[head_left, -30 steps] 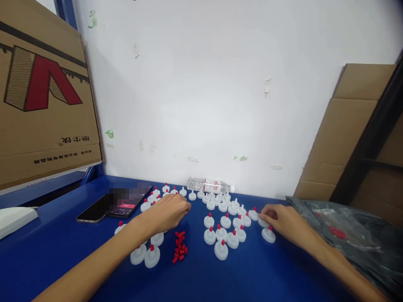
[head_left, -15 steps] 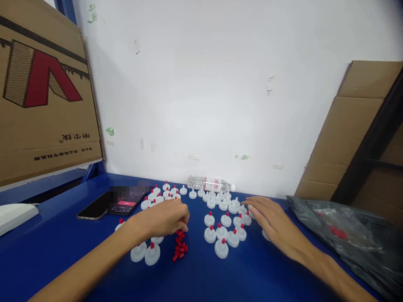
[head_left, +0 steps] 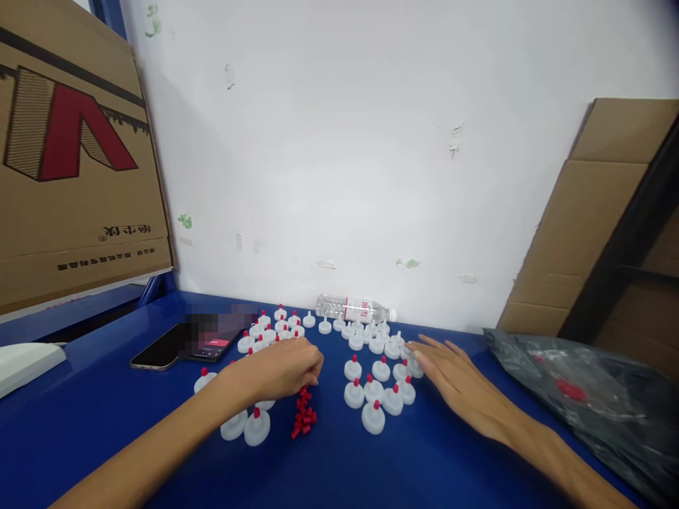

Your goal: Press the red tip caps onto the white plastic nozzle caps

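My left hand (head_left: 291, 366) is closed, its fingers curled down at the top of a small pile of red caps (head_left: 303, 417). What sits between those fingertips is hidden. My right hand (head_left: 456, 378) is open, fingers stretched out, with the thumb and fingertips at the right edge of a group of white nozzle lids (head_left: 392, 350); I cannot tell if it touches one. Several white lids with red caps on their tips (head_left: 373, 417) stand in front of that group. More red-tipped lids (head_left: 257, 428) surround my left hand, some partly hidden by it.
A clear plastic bottle (head_left: 355, 309) lies against the wall. Two phones (head_left: 159, 348) rest at the left, near a white device (head_left: 26, 366). A dark plastic bag (head_left: 594, 417) lies at the right. Cardboard (head_left: 79, 212) stands on the left and right sides.
My right hand has shifted slightly, and the white lid that showed under its palm is out of sight. My left hand has moved a little to the right and up over the red caps.
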The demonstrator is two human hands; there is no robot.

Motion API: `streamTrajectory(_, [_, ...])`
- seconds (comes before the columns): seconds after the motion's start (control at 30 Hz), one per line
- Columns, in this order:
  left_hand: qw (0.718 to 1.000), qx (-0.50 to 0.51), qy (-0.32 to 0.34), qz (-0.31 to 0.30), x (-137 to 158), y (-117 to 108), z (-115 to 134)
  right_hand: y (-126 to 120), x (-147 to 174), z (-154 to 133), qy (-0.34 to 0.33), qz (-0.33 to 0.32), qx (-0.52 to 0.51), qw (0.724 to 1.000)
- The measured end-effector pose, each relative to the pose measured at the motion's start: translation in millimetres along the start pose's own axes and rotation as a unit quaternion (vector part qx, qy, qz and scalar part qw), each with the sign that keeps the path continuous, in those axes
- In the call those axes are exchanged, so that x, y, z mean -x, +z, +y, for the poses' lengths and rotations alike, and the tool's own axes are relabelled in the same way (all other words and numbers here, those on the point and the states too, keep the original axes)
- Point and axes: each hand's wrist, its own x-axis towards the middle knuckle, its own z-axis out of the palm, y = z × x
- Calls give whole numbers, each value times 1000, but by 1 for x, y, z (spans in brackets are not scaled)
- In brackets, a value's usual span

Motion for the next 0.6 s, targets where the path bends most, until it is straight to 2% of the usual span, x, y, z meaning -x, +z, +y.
streamTrajectory(0.33, [998,23,-52,-24,5,-18,1,2,-2,1,15,-7,-26,1000])
streamTrajectory(0.47, [998,7,-46,-35,4,-16,1,-3,-2,-2,3,29,-42,999])
streamTrajectory(0.6, [999,-5,-41,-26,3,-11,-1,-13,-3,-7,-7,100,-73,992])
